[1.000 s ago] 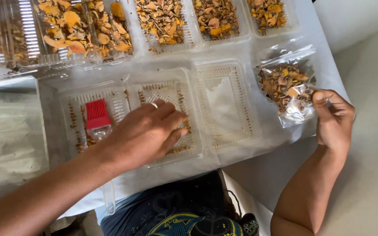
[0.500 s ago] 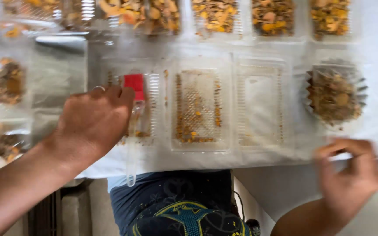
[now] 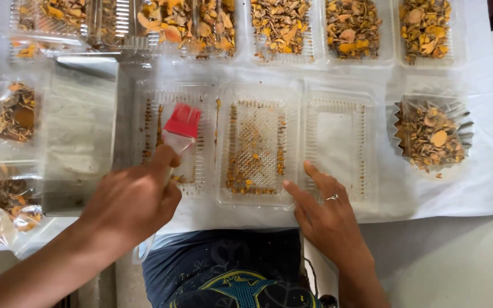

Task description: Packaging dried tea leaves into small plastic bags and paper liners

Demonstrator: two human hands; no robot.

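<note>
the left hand (image 3: pixel 135 199) is closed around the clear handle of a red-bristled brush (image 3: pixel 181 124), thumb pressed up along the shaft, with the bristles resting in the leftmost of three shallow clear plastic trays (image 3: pixel 144 108) on the white sheet (image 3: pixel 486 188). the right hand (image 3: pixel 326 214) holds nothing; its fingers are spread flat on the lower edge between the crumb-speckled middle tray (image 3: pixel 292 142) and the nearly clean right tray (image 3: pixel 372 142). the brush looks light, with soft silicone bristles that bend easily, so a grip low on the handle suits it. the trays look thin, flimsy and slippery, likely to skid or buckle if pushed; pinning a rim is the safest hold. a crinkled bag of dried orange pieces (image 3: pixel 432 134) sits well apart to the right, and filled trays (image 3: pixel 352 25) line the far edge.
</note>
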